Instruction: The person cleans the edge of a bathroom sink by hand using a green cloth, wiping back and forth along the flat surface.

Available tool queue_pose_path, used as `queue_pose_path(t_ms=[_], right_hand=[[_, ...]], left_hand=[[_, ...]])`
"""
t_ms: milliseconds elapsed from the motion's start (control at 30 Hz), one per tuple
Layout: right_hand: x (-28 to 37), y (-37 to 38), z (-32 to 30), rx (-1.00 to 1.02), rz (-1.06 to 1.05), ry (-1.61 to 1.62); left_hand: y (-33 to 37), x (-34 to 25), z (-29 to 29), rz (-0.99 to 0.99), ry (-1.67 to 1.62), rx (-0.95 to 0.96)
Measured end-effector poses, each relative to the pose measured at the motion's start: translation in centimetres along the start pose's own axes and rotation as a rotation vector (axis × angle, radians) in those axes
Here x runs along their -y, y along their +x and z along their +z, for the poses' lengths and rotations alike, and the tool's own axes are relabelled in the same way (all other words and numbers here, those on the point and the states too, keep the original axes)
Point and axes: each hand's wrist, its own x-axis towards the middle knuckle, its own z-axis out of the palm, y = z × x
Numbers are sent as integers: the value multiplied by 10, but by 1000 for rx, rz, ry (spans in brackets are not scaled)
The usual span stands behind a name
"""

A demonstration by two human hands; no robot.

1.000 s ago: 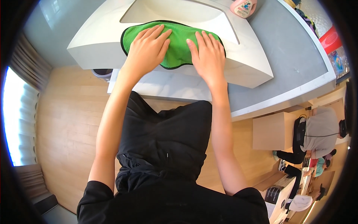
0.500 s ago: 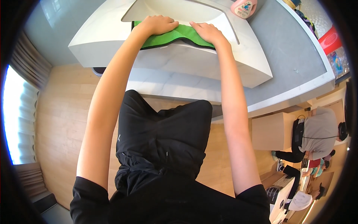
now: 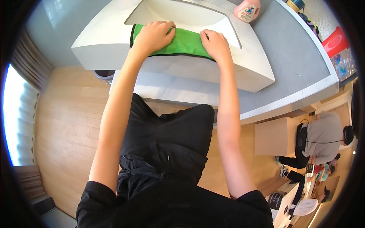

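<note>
- The cloth [image 3: 186, 45] I see is bright green, with a black border and soft creases.
- It lies along the front edge of the white counter [image 3: 249, 60], just before the basin [image 3: 186, 15].
- The left hand [image 3: 154, 36] curls over its left part, the right hand [image 3: 216, 43] over its right; I can't tell whether either pinches it.
- Green shows between them.

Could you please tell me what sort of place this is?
Probably a washing area within a shared indoor room: a white basin, a pink bottle beside it, and a person in grey beyond.
</note>
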Motion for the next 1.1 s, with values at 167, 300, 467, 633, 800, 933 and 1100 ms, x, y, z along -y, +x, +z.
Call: queue_pose_path(t_ms=[167, 300, 467, 633, 800, 933, 1100], right_hand=[[-3, -38, 18, -464, -255, -33], [10, -85, 27, -515, -288, -78], [20, -108, 21, -482, -267, -25], [22, -100, 12, -419, -218, -28], [12, -71, 17, -379, -195, -64], [-1, -40, 26, -398, -184, -128], [2, -1, 0, 20, 10, -66]], left_hand=[[-42, -21, 9, 169, 125, -408], [-83, -51, -5, 131, 152, -335], [-92, -48, -23, 165, 130, -274], [-82, -43, -25, 155, 138, -180], [-49, -20, -6, 146, 163, -114], [-18, -1, 9, 290, 399, -7], [15, 7, 12, 115, 130, 83]])
